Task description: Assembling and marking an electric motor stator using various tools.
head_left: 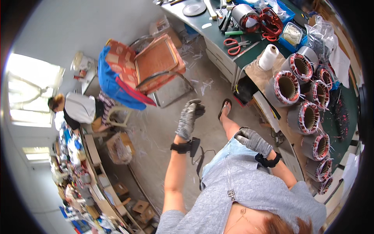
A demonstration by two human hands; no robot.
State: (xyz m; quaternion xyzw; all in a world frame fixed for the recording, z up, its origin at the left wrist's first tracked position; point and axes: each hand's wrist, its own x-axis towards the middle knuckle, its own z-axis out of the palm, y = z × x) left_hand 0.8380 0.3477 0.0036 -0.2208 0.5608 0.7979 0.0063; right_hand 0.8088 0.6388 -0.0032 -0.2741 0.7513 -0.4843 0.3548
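Observation:
My left hand (191,115), in a grey glove, is raised over the floor in front of the cushioned chair (157,64). Its fingers bend loosely, apart from each other, with nothing seen in them. My right hand (253,141), gloved alike, hangs by my denim shorts, its fingers loosely bent and no object visible in it. Both wrists wear black straps. To the right of my right hand, a bench carries several motor stators (285,89) with red and white bound windings. A white thread spool (269,57) stands beside them.
Red-handled scissors (233,46), a round metal plate (194,9) and hand tools lie on the green workbench (212,33). A blue garment (111,85) drapes the chair. At the left, another person (80,109) sits near a long cluttered bench. Cardboard boxes (143,210) and scraps lie on the floor.

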